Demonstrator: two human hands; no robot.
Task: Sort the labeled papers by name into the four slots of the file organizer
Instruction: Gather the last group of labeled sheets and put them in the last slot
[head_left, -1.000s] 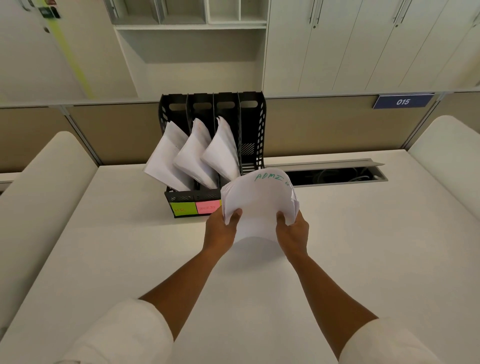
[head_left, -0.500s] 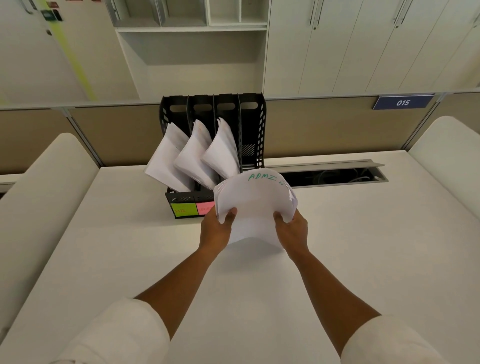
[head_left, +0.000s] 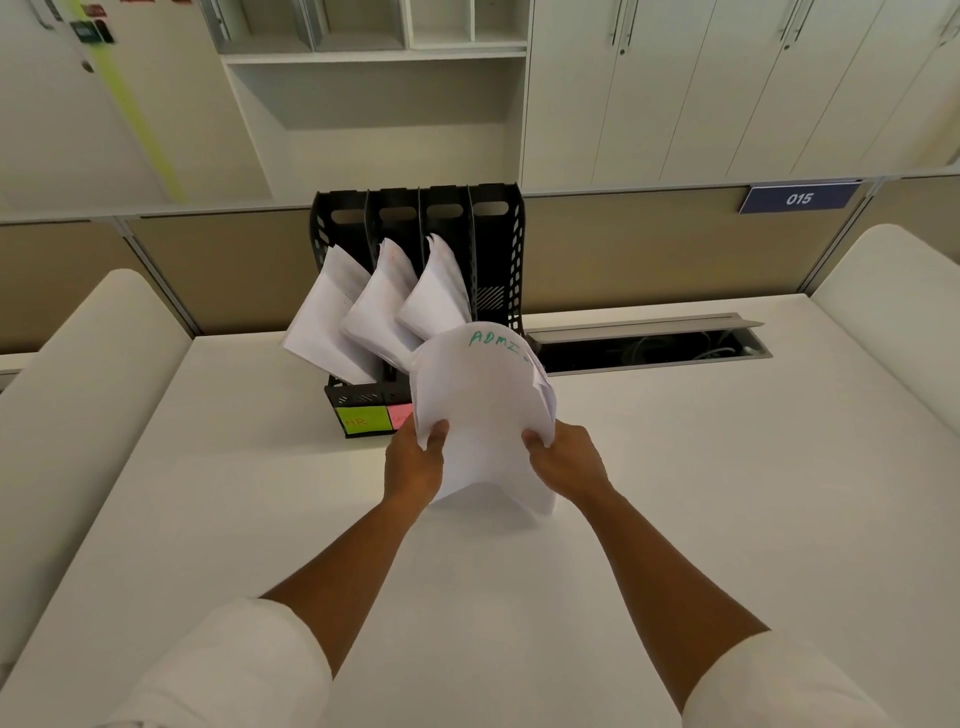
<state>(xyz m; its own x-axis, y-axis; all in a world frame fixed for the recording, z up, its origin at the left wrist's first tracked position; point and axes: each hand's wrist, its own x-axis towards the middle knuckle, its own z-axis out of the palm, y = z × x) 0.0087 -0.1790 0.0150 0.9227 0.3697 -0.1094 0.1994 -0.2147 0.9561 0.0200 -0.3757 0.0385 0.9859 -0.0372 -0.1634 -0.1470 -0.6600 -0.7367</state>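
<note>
As left hand (head_left: 413, 462) & right hand (head_left: 569, 460) grip ADMI stack (head_left: 483, 405), last step: needs feeding into far-right slot (head_left: 493, 270).

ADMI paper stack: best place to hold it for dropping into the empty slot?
Probably the two side edges near the bottom, one hand per side, as the left hand and right hand do. The paper stack bows limply; its labeled top stays free to enter the file organizer.

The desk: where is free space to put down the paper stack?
Free: the desk right of the right hand, below the cable slot, and left of the left hand. Crowded: around the organizer, where papers lean out.
</note>
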